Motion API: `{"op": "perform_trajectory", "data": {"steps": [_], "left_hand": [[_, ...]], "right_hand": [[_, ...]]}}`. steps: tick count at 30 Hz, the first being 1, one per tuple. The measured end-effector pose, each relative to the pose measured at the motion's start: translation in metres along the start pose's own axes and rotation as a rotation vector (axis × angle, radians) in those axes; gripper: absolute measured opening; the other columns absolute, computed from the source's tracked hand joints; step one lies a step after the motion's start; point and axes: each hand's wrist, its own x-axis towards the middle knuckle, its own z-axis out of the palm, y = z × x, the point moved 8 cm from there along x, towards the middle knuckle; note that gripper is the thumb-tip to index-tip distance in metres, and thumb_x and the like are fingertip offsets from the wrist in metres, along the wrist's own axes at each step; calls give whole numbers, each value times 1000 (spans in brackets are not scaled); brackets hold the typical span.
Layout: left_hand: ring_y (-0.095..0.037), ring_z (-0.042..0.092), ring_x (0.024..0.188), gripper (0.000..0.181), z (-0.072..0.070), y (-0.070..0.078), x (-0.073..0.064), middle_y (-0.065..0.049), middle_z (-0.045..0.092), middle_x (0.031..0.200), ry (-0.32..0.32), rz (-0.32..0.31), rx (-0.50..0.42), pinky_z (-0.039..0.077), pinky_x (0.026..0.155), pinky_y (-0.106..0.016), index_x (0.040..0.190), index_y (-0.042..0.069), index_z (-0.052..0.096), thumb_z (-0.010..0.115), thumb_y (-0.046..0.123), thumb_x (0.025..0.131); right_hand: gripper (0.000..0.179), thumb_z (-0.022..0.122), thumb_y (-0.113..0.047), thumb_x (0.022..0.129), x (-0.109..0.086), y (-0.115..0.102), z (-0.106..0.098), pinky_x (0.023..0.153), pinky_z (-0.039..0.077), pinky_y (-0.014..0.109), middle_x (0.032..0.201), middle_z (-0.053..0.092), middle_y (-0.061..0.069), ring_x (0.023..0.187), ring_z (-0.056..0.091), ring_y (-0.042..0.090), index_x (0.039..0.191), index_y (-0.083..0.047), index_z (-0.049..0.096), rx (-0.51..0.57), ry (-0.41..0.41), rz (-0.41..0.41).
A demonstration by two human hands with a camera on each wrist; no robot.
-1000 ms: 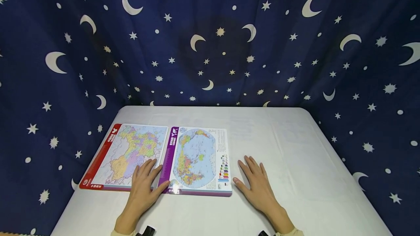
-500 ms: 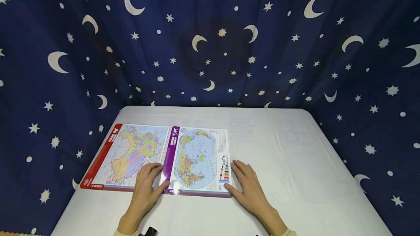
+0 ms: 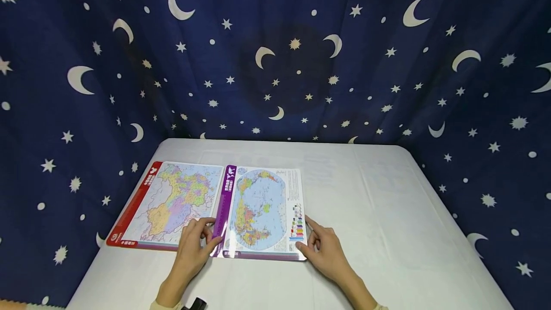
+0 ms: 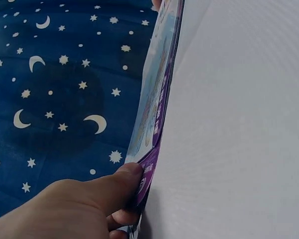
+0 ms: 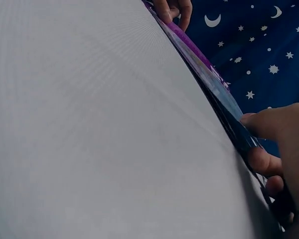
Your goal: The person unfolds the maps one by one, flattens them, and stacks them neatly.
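Note:
The world map board [image 3: 262, 209], with a purple strip down its left side, lies face up in the head view. At its near left corner my left hand [image 3: 192, 248] pinches it, thumb on top and fingers curled at the edge. My right hand [image 3: 327, 255] grips the near right corner the same way; its thumb [image 5: 264, 122] presses the top face in the right wrist view. Left of it lies a second map board [image 3: 181, 200] with a red strip, partly covered by my left fingers. In the left wrist view, the purple corner [image 4: 147, 172] sits under my left thumb.
A white-covered table [image 3: 379, 214] with rounded far corners carries both boards. A dark blue curtain [image 3: 284, 23] with moons and stars stands behind it and along both sides.
My right hand has moved left from the bare table onto the world map board's right edge. Fingers of both hands have curled at its edges, and the board has shifted very slightly.

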Motion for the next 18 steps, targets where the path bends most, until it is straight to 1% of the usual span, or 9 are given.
{"op": "perform_trajectory", "data": {"steps": [2, 6, 11, 17, 18], "left_hand": [[-9, 43, 72, 51, 1, -2, 0, 13, 51, 68, -8, -17, -3, 28, 75, -21, 115, 3, 70, 95, 6, 70], [-8, 42, 71, 51, 3, -5, -1, 20, 48, 65, -31, -41, -5, 27, 75, -22, 117, 5, 70, 94, 7, 72], [-7, 40, 70, 50, 4, -8, -2, 20, 48, 66, -43, -74, -17, 26, 76, -23, 118, 5, 70, 93, 6, 74], [-9, 43, 71, 50, 4, -6, -1, 19, 50, 66, -33, -76, -34, 27, 77, -23, 117, 3, 69, 92, 3, 73], [-9, 44, 71, 50, 4, -5, -1, 19, 50, 66, -32, -76, -34, 27, 77, -23, 117, 3, 69, 92, 3, 73]], "right_hand": [[78, 88, -29, 86, -1, 1, 1, 91, 36, 33, 67, 49, -24, 65, 43, 1, 150, 0, 55, 14, -15, 16], [79, 87, -26, 86, -2, 2, 2, 89, 34, 33, 70, 52, -23, 70, 45, 3, 153, -2, 52, 53, -41, 35], [79, 86, -24, 88, -3, 2, 1, 89, 34, 30, 69, 54, -23, 70, 47, 5, 155, -4, 49, 118, -66, 33], [75, 83, -21, 92, -2, -3, -5, 90, 35, 28, 70, 55, -21, 62, 47, -1, 156, -6, 48, 167, -31, -25], [74, 83, -19, 92, -3, -3, -5, 87, 37, 28, 71, 55, -20, 62, 47, -2, 156, -7, 48, 179, -23, -33]]}}
